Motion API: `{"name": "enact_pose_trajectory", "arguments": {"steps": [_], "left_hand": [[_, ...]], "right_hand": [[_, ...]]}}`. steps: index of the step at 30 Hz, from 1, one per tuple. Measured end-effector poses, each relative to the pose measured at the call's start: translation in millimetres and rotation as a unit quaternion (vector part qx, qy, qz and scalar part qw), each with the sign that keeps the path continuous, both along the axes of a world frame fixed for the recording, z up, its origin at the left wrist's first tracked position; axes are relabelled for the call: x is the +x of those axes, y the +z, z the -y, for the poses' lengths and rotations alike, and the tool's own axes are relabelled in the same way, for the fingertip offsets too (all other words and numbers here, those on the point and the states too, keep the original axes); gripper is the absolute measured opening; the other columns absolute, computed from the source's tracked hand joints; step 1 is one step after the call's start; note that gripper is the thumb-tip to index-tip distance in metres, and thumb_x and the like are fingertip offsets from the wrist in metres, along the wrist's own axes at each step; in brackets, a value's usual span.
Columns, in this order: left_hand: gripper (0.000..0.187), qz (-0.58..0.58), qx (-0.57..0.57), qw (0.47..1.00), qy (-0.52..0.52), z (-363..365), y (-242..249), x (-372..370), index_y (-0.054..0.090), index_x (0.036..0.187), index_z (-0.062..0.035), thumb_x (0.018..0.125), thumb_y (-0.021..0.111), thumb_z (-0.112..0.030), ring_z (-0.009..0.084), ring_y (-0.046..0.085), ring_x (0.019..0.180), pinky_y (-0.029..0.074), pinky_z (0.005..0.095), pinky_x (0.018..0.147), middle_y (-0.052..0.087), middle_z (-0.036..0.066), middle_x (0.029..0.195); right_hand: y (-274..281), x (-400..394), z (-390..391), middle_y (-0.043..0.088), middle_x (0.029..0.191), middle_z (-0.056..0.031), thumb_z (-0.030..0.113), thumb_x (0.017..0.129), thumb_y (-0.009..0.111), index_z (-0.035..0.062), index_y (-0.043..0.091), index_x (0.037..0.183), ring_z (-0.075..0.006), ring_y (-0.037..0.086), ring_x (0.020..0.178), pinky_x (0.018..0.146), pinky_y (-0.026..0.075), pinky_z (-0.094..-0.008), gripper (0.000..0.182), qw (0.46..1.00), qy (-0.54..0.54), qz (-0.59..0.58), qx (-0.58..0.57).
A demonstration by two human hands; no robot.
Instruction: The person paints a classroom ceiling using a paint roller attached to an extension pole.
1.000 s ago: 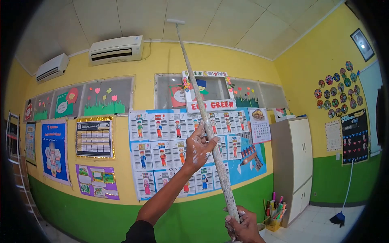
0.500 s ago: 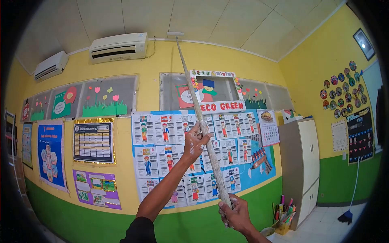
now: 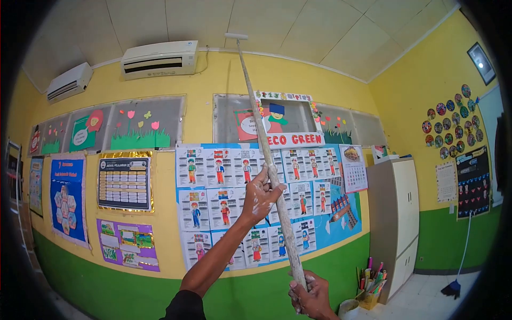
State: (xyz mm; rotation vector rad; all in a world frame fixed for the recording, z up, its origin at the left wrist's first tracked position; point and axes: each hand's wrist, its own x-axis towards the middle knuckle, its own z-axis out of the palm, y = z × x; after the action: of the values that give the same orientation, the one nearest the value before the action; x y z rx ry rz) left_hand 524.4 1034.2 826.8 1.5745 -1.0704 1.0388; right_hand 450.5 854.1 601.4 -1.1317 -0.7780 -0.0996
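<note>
A long, paint-smeared pole point(image 3: 285, 226) slants up from the bottom centre toward the ceiling. At its far top end a white paint roller point(image 3: 236, 36) lies against or just below the ceiling; contact cannot be made out. My left hand point(image 3: 262, 197), spotted with white paint, is closed round the middle of the pole. Lower down, my right hand point(image 3: 310, 296) grips the pole near its bottom end. Behind the pole are a board of picture sheets point(image 3: 205, 210) and a white frame reading ECO GREEN point(image 3: 295, 141).
Two air conditioners point(image 3: 160, 60) hang high on the yellow wall at the left. A tall cabinet point(image 3: 392, 224) stands at the right, with a holder of pens point(image 3: 369, 298) and a bucket point(image 3: 349, 309) by its foot. A blue broom point(image 3: 452, 288) leans farther right.
The roller has moved up, from near the wall's top edge onto the ceiling area, and slightly right. My left hand has shifted slightly down and right, and my right hand slightly down.
</note>
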Motion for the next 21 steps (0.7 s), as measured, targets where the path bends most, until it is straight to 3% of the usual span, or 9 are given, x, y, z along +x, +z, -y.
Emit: {"name": "enact_pose_trajectory", "arguments": {"steps": [3,21], "left_hand": [[0.080,-0.014,-0.002,1.000,0.016,29.2,-12.3,-29.2,0.019,0.148,0.0202,0.090,0.070,0.000,0.0276,0.059,0.120,0.054,0.0335,0.098,0.055,0.027,0.134],[0.084,0.009,0.006,1.000,-0.009,229.5,-44.1,-161.2,0.012,0.152,0.0152,0.092,0.068,0.000,0.0225,0.062,0.111,0.057,0.0308,0.089,0.057,0.024,0.130]], "right_hand": [[-20.2,-15.2,22.0,0.055,0.064,0.0015,0.015,0.099,0.059,0.0058,0.062,0.130,-0.0071,0.046,0.045,0.040,0.035,-0.0238,0.032,1.000,-0.001,-0.003,0.005],[-64.7,-146.8,223.5,0.058,0.067,0.0042,0.019,0.097,0.067,0.0083,0.064,0.126,-0.0053,0.045,0.048,0.045,0.034,-0.0229,0.032,1.000,-0.008,-0.022,0.010]]}}
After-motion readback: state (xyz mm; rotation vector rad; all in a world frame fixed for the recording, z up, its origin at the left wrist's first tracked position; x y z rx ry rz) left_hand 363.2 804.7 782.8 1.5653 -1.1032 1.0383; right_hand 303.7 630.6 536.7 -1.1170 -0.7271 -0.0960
